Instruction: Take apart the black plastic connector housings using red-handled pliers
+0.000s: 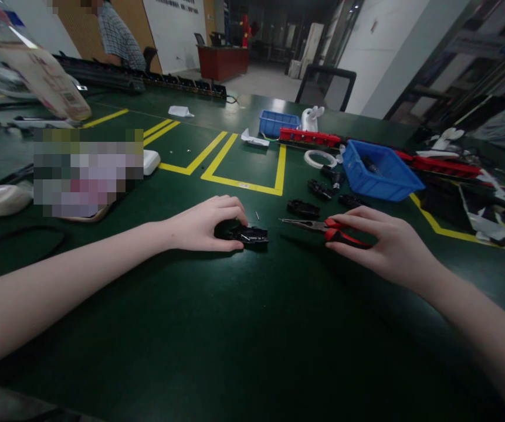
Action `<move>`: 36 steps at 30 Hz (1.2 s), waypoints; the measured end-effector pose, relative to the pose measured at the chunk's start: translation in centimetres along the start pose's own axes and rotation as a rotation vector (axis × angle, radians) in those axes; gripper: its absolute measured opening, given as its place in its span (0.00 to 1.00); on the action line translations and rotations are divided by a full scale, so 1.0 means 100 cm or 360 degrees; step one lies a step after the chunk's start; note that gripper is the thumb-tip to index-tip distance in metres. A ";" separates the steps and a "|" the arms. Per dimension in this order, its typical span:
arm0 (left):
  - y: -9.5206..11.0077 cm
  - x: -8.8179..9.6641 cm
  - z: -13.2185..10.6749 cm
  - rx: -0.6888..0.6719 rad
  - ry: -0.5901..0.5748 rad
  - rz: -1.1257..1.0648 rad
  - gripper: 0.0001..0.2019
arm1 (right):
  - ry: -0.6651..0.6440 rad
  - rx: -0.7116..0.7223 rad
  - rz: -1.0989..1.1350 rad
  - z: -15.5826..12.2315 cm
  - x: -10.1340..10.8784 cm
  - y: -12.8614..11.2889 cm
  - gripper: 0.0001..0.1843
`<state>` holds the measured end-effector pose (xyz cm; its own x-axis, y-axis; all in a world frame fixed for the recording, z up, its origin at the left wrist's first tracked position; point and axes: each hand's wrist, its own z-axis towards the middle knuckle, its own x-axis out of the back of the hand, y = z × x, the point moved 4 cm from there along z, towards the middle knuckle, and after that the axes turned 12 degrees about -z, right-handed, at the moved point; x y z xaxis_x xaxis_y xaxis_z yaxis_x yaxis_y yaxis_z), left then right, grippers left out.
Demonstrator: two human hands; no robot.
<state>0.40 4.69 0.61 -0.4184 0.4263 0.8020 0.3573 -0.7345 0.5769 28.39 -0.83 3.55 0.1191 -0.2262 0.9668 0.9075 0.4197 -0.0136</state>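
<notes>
My left hand (212, 225) is closed around the left end of a small black plastic part (252, 235) lying on the green table, thumb in front and fingers behind. A thin silvery bit shows on top of that part. In my right hand (384, 243) is a pair of long-nose pliers (335, 230) with red and black handles, its narrow jaws pointing left toward the black part but apart from it. Whether the jaw tips grip anything is too small to tell. A short metal pin (257, 215) lies just behind the black part.
More black parts (304, 208) lie behind the pliers, beside a blue bin (382, 170). Farther back are a tape roll (320, 159), a red strip (309, 138) and another blue bin (278, 123). A bottle (43, 79) stands at left; a person (120, 38) is beyond the table.
</notes>
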 end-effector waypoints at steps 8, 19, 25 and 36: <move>0.002 0.000 0.001 -0.0033 -0.0002 0.0017 0.17 | -0.0083 0.0128 0.0043 0.011 0.002 -0.034 0.22; 0.004 0.001 0.000 -0.0102 -0.0053 0.0074 0.16 | -0.0064 -0.0117 -0.0191 0.026 -0.014 -0.041 0.23; 0.004 0.001 0.001 -0.0121 -0.0054 0.0062 0.15 | -0.0130 -0.0201 -0.0214 0.031 -0.018 -0.046 0.24; 0.003 0.000 0.001 -0.0131 -0.0054 0.0046 0.15 | -0.0156 -0.0132 -0.0438 0.039 -0.011 -0.048 0.25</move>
<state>0.55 4.51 0.82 -0.3800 0.4208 0.8237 0.2985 -0.7871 0.5398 22.29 0.80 3.55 -0.1717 -0.2341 0.9569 0.9306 0.2803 0.2356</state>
